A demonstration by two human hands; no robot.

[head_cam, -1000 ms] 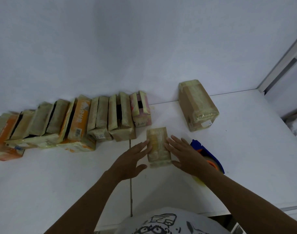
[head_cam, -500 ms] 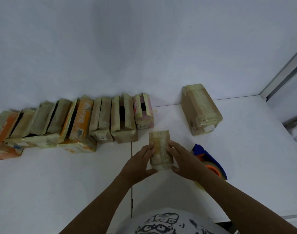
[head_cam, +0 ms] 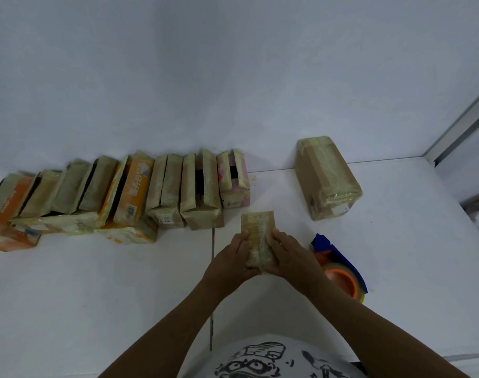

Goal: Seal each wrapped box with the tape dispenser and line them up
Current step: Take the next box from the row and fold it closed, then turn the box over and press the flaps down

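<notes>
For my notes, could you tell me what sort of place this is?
Probably a packing workstation: a plain white table against a white wall, a row of taped boxes, and a tape dispenser.

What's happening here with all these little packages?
A person is sealing wrapped boxes with tape and lining them up. Right now the left hand and right hand grip a small wrapped box from either side on the white table. The tape dispenser lies unused beside the right hand. A row of wrapped boxes stands along the wall, and one larger box sits apart on the right.
</notes>
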